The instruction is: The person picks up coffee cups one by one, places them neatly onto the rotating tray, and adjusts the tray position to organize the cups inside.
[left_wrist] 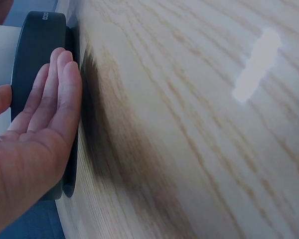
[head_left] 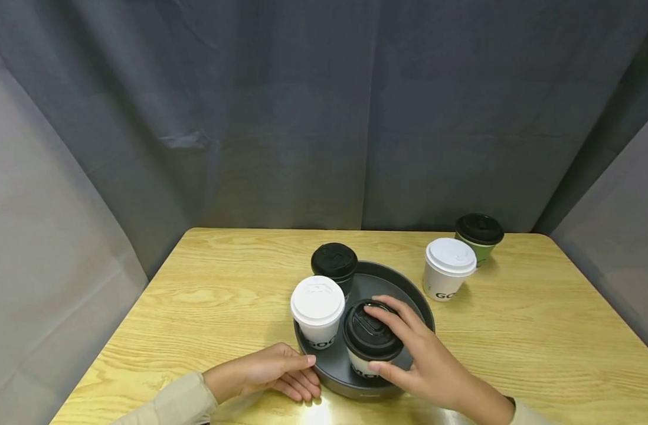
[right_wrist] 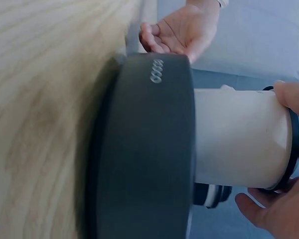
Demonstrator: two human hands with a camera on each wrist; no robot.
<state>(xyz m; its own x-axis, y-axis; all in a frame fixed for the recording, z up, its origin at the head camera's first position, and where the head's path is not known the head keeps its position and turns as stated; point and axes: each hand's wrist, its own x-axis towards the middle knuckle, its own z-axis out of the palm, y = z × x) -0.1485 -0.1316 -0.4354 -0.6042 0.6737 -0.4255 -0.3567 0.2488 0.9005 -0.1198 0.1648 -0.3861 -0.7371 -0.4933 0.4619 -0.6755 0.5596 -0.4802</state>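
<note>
And here it is, the black-lidded white cup [head_left: 369, 343], upright inside the near rim of the round tray [head_left: 350, 389], its long axis straight up, square to the tray floor. The right hand [head_left: 425, 360] has it: fingers over the lid, thumb braced on the near side, a grasp from above and from the right, so the cup lies just to the left of that palm. Whether its base touches the floor, the wall of the tray hides from us! Over at the tray's near-left rim, the left hand [head_left: 281, 372] holds nothing, fingers extended along the outer wall, thumb tip up at the rim; from there the cup sits to the right, beyond the rim, so the right hand is clearly the nearer. Tight on the left, though: a white-lidded cup [head_left: 317, 304] stands close by at the left rim, a dark cup [head_left: 334, 262] behind it, leaving more bare floor toward the tray's far-right rim, and that gap looks decisive.
</note>
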